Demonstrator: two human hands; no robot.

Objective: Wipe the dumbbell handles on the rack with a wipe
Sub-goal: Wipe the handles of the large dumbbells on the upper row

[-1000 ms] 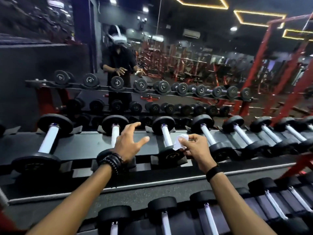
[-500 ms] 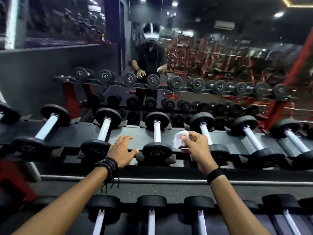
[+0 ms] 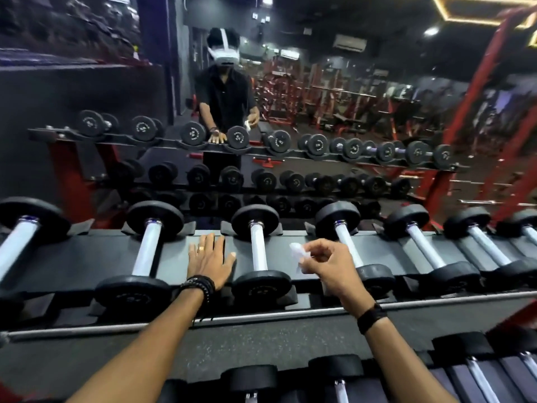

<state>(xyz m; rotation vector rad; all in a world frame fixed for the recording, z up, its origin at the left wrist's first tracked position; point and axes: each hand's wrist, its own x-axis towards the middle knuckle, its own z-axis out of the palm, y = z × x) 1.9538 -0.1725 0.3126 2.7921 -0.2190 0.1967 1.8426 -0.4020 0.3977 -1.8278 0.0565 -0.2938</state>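
A single head-worn camera looks forward and down from close behind the left hand (image 3: 209, 263) and right hand (image 3: 328, 264), over the rack (image 3: 87, 257) beneath them, toward a mirror (image 3: 319, 97) beyond both hands.

My left hand (image 3: 209, 264) rests on the rack (image 3: 87, 257), left of a dumbbell (image 3: 258, 251). My right hand (image 3: 328, 264), right of it, pinches the wipe (image 3: 297, 253).
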